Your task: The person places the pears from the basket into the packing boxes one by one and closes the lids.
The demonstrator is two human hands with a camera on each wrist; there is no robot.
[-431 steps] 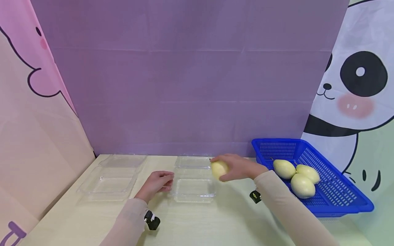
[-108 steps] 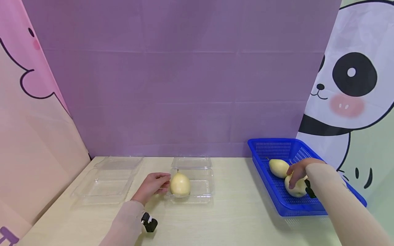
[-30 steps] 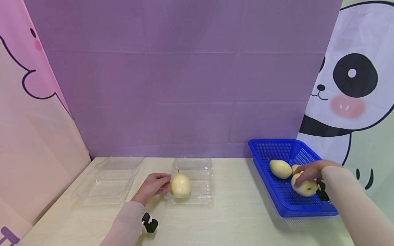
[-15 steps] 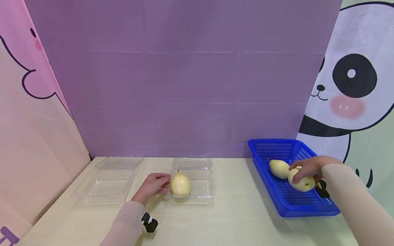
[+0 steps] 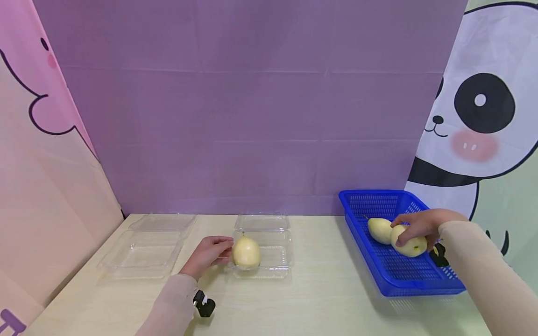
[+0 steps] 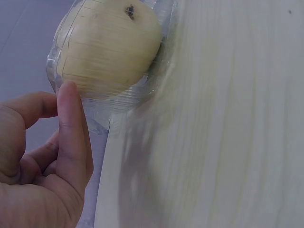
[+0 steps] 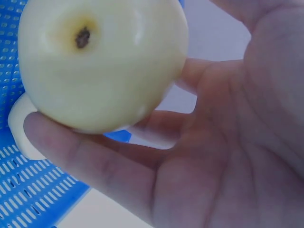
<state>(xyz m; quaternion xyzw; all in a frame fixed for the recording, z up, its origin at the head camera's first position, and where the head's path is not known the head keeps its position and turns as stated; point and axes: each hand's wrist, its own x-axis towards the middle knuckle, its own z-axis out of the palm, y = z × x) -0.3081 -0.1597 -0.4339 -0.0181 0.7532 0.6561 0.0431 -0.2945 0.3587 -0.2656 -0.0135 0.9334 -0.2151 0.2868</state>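
Pears (image 5: 246,252) sit near the fingers of both hands. An open clear box (image 5: 147,254) lies on the surface (image 5: 323,284), left of the fingers of the left hand (image 5: 210,254). Those fingers pinch the left rim of a second box (image 5: 276,254), with one of the pears inside, just right of them. Farther right, another pear (image 5: 378,230) lies in a blue basket (image 5: 420,286), just left of the fingers of the right hand (image 5: 426,224), which curl around a held pear (image 5: 412,248).

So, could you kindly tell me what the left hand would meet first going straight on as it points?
The left hand would first meet the side of the clear box whose edge it pinches, then probably the pear just inside, though depth is unclear.
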